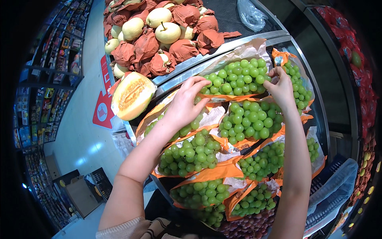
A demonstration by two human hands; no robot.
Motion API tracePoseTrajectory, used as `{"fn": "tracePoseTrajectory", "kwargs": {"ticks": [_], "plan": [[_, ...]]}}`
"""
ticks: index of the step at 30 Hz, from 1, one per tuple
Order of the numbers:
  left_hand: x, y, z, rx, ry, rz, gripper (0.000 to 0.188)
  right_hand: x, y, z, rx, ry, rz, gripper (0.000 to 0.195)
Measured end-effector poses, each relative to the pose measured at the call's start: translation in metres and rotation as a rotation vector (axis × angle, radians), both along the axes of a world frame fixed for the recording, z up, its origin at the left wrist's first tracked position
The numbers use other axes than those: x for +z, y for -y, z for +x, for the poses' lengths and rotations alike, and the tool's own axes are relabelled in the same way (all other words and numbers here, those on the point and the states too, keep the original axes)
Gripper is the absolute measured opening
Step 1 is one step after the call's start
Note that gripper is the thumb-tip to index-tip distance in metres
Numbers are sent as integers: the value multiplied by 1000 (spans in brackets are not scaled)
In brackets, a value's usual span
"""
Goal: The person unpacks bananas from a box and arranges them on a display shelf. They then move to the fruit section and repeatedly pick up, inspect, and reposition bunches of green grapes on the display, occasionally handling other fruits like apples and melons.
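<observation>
A bunch of green grapes lies in an opened orange-and-white paper wrapper at the back of the grape display. My left hand is at its left end, fingers spread and fingertips by the outermost grapes. At the right end, my right hand has bent fingers and its thumb close around the edge grapes; whether it grips one cannot be made out. Below, another wrapped green bunch sits between my forearms. A further bunch is partly covered by my left forearm.
Pears, many in reddish paper, fill the tray behind a metal rail. A cut melon half rests at the left corner. Red grapes lie nearest me. A blue crate stands at right.
</observation>
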State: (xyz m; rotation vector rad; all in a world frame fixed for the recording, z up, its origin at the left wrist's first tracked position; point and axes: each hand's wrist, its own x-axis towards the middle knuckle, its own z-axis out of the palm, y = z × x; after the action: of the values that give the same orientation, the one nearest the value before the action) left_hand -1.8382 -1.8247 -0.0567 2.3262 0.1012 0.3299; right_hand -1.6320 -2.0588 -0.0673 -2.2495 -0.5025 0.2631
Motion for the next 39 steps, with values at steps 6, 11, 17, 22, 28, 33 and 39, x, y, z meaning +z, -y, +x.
{"fn": "tracePoseTrajectory", "kwargs": {"ticks": [6, 11, 17, 22, 28, 33, 39], "plan": [[13, 12, -28, 94, 117, -149, 30, -6, -5, -5, -56, 132, 62, 25], [23, 28, -58, 127, 69, -551, 24, -8, -3, -3, 3, 438, -12, 27], [40, 37, -102, 197, -115, -1198, 28, 58, -19, -47, 103, 311, 83, 25], [43, 59, -161, 274, -117, -2153, 42, 109, -43, -230, 631, 164, 49, 33], [17, 63, -341, 598, -72, -2178, 29, 114, -41, -359, 557, -240, 193, 32], [-34, 36, -533, 1122, 245, -2029, 18, 87, -18, -410, 517, -521, 230, 30], [-96, -42, -821, 1756, 1344, -1811, 21, 97, -22, -437, 587, -594, 217, 34]]}}
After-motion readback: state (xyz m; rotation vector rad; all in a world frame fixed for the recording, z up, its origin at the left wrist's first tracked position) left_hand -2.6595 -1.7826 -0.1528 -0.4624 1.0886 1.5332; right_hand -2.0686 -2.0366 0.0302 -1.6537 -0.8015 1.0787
